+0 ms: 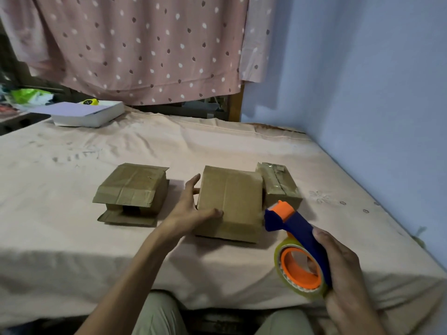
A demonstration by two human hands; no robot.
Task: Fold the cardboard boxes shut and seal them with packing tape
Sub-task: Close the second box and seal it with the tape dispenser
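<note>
Three brown cardboard boxes sit in a row on the pink sheet. The middle box (pixel 232 201) is folded shut. My left hand (pixel 191 209) holds its left side, thumb lying on the top face and fingers stretched along the left wall. The left box (pixel 133 189) has its front flaps hanging loose, leaving a dark gap. The right box (pixel 278 182) is glossy with tape. My right hand (pixel 338 264) grips a blue and orange tape dispenser (pixel 297 240) with a clear tape roll, its orange nose near the middle box's front right corner.
A white flat box (pixel 89 114) with a yellow object on it lies at the back left of the bed (pixel 72 238). A blue wall (pixel 362 93) bounds the right side. A dotted pink curtain (pixel 145 44) hangs behind. My knees show under the near edge.
</note>
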